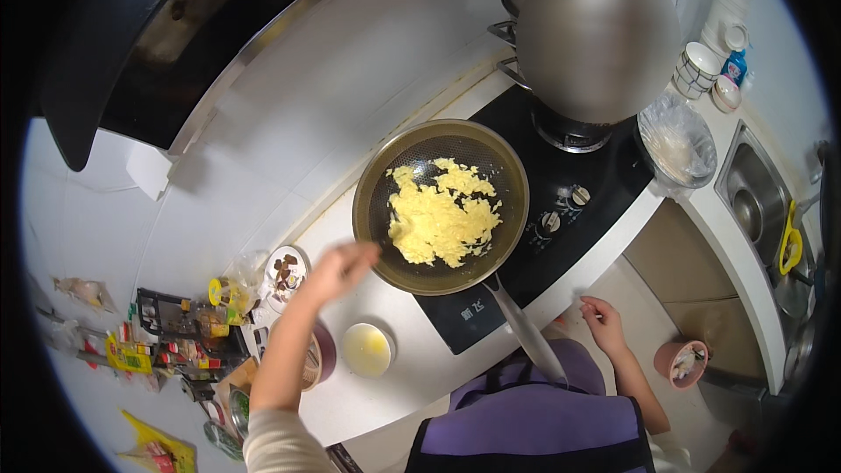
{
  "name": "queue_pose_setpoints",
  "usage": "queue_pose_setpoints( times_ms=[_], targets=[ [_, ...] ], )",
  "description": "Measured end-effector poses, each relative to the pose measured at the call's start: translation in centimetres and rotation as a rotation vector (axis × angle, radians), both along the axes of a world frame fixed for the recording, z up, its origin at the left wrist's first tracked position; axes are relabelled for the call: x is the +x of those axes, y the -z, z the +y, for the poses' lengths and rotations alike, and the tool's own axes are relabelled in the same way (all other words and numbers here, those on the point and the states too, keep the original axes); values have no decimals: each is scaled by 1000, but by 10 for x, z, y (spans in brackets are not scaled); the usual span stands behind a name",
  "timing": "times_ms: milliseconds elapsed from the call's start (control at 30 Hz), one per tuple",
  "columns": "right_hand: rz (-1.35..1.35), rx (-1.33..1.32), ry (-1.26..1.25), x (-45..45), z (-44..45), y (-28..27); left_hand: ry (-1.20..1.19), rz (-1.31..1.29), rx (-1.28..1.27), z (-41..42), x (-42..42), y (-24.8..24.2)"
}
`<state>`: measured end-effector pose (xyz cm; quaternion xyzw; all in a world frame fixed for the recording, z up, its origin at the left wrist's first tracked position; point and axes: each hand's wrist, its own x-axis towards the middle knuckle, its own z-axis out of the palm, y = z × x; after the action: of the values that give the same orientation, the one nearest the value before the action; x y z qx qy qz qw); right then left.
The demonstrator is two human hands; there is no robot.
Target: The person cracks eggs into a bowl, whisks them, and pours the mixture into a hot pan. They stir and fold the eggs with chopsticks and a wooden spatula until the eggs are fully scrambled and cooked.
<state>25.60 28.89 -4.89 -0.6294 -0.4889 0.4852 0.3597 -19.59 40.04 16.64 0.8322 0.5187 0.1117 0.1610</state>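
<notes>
A honeycomb-patterned frying pan (447, 281) sits over the left part of the black glass cooktop (565, 171). Scrambled egg (443, 220) lies in loose yellow curds across its base. My left hand (343, 269) is at the pan's left rim, blurred, its fingers bent close together; whether it pinches something is not visible. Down at my right side, beyond the counter edge, my right hand (601, 323) hangs with curled, parted fingers and nothing in them. The pan's metal handle (529, 332) points toward my purple apron (525, 424). Below my left hand stands a bowl (368, 350) with yellow egg residue.
A large metal pot (594, 39), blurred, stands on the rear burner. Left of the pan are a plate of spices (286, 276) and a rack of seasonings (190, 322). At right are a plastic-covered bowl (680, 141), a sink (752, 190) and a pink bin (681, 364) on the floor.
</notes>
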Motion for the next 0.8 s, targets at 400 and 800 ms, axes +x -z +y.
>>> queue_pose_setpoints(
  times_ms=[400,800],
  targets=[
    [-54,42,-136,-13,4,-10,-466,-406,195,51,-4,7],
    [-41,-67,-107,5,-15,1,50,-176,-27,10,31,4]
  ],
)
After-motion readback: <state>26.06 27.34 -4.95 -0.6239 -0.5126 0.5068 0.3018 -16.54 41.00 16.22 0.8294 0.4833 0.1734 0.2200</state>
